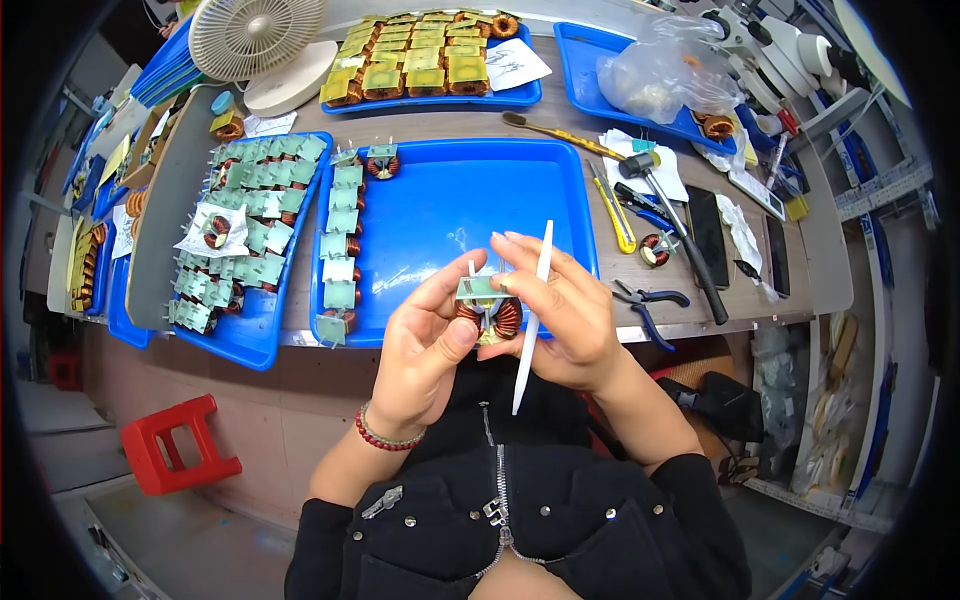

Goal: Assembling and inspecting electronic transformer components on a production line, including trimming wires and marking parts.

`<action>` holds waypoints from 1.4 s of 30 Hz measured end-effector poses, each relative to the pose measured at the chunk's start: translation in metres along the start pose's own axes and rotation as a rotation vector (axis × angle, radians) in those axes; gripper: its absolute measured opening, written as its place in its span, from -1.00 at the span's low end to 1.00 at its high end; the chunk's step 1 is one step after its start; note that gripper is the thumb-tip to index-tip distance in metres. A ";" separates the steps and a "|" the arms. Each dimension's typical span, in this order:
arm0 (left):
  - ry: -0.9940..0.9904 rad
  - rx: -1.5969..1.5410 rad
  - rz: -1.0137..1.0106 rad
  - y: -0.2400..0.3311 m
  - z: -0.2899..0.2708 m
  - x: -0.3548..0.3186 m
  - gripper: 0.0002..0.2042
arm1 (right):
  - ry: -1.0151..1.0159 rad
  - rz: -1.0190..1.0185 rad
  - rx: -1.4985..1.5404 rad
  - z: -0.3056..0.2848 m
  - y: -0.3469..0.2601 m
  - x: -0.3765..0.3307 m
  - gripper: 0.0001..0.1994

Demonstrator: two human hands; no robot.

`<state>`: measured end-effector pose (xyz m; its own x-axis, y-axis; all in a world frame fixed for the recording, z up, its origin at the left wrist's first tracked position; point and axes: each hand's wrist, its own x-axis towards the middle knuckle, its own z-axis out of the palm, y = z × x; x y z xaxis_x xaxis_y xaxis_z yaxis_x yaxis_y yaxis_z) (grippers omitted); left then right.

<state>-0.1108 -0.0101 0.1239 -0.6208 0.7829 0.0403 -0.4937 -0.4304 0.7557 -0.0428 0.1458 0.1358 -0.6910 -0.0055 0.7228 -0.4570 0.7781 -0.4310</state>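
Note:
In front of my chest, my left hand grips a toroidal choke coil by its side, thumb against the copper windings. A small green board caps the coil, with thin pins rising from it. My right hand is closed around a white pointed plastic stick, which slants nearly upright across the fingers. Its fingertips also touch the board's right edge and the coil's underside. Just beyond my hands lies a blue tray, where a column of similar green-capped coils runs along the left side.
Left is another blue tray full of green-capped coils. At the back, a tray holds yellow-topped coils beside a fan. Pliers, a hammer, a yellow cutter and a brush lie right. A red stool stands below left.

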 end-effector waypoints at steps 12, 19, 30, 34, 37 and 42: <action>0.069 0.142 0.046 0.002 0.005 0.007 -0.48 | 0.023 0.012 -0.059 -0.006 0.005 0.004 -0.47; 0.140 0.202 0.059 0.001 0.009 0.005 -0.49 | 0.018 -0.010 -0.103 -0.006 0.001 0.006 -0.49; 0.062 0.089 0.045 -0.001 0.007 -0.003 -0.57 | -0.002 0.010 -0.116 -0.009 -0.004 0.006 -0.51; 0.081 0.067 0.046 -0.004 0.004 -0.003 -0.56 | -0.005 -0.018 -0.135 -0.009 -0.002 0.008 -0.50; 0.051 0.077 0.044 0.000 0.005 -0.004 -0.57 | -0.004 -0.008 -0.119 -0.009 -0.005 0.007 -0.53; 0.038 0.085 0.072 0.004 0.006 -0.007 -0.57 | 0.000 -0.009 -0.099 -0.010 -0.008 0.009 -0.55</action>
<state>-0.1049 -0.0140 0.1303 -0.6763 0.7330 0.0732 -0.3947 -0.4444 0.8042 -0.0396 0.1456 0.1508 -0.6870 -0.0127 0.7265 -0.4054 0.8365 -0.3687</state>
